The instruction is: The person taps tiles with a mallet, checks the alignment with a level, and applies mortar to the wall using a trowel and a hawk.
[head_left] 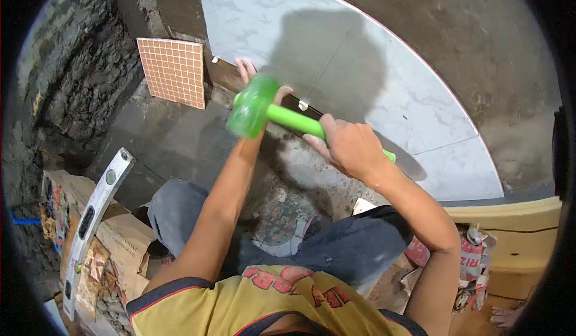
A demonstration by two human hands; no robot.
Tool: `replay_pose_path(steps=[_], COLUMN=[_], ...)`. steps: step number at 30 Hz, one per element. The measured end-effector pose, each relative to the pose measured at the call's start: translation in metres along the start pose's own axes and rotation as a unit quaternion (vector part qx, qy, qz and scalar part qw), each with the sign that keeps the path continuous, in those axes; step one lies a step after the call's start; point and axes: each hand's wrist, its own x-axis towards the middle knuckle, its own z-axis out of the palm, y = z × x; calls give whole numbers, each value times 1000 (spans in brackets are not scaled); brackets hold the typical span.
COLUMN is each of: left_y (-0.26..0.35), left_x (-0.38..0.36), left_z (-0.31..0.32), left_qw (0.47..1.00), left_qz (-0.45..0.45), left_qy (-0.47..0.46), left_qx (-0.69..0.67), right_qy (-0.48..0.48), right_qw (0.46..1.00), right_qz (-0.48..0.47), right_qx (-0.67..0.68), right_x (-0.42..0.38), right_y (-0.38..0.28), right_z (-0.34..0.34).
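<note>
My right hand (351,147) is wrapped round the handle of a bright green rubber mallet (294,120). The mallet head is blurred and hangs in front of my left hand (245,71), covering much of it. Several fingers of that left hand and its thumb show past the head, stretched apart at the lower edge of the pale marbled wall tiles (240,21). A dark brown strip runs along this edge near the hand. A small white spacer (303,105) sits at the edge, right of the thumb.
An orange tile with a white grid (172,72) leans at the left. A spirit level (96,225) rests on cardboard (123,234) and rubble. Rough dark wall (78,66) rises at left. A yellowish ledge (516,216) and a red-and-white bag (477,264) are at right.
</note>
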Motion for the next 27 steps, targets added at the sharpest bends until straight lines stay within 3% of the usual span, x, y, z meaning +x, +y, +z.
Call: replay_pose_path(steps=[2,4,7,9,10,11,13,14,17,19,21,24,26,27], left_y=[15,-13,-22,-10,0,11,-9,-16,-5,5,15,3,-5,-9], left_x=[3,8,0,-2,2,6,2,4,7,9,12,23,17,17], left_z=[-7,10,10,11,0,-11,3,12,7,-2,-6,8,23,25], left_qw=[994,988,987,991,995,994,989,981,986,994,989,988,985,987], left_qz=[-98,101,118,-2,-76,-102,120,156,131,48,-13,0,-51,-33], left_qy=[22,71,82,92,28,-3,67,110,99,78,114,157,151,150], left_qx=[-46,92,67,-99,-54,-44,51,-21,-10,-52,-89,-1,-63,-39], right_qy=[-31,-61,-73,-75,-57,-61,-66,-84,-70,-59,-19,11,-2,-9], right_qw=[998,996,993,993,995,995,995,991,994,996,998,998,996,995], right_qz=[-32,24,40,21,-25,-7,35,56,38,28,-1,7,-8,-14], right_qx=[-43,-60,-80,-88,-78,-74,-68,-87,-74,-69,-52,-69,-90,-100], right_x=[14,35,52,44,42,44,46,52,41,35,33,35,39,40], right_y=[-8,3,10,-8,-9,-8,5,12,0,-11,-13,-23,-23,-23], right_z=[-11,-14,-20,-21,-23,-23,-23,-26,-26,-31,-33,-47,-57,-59])
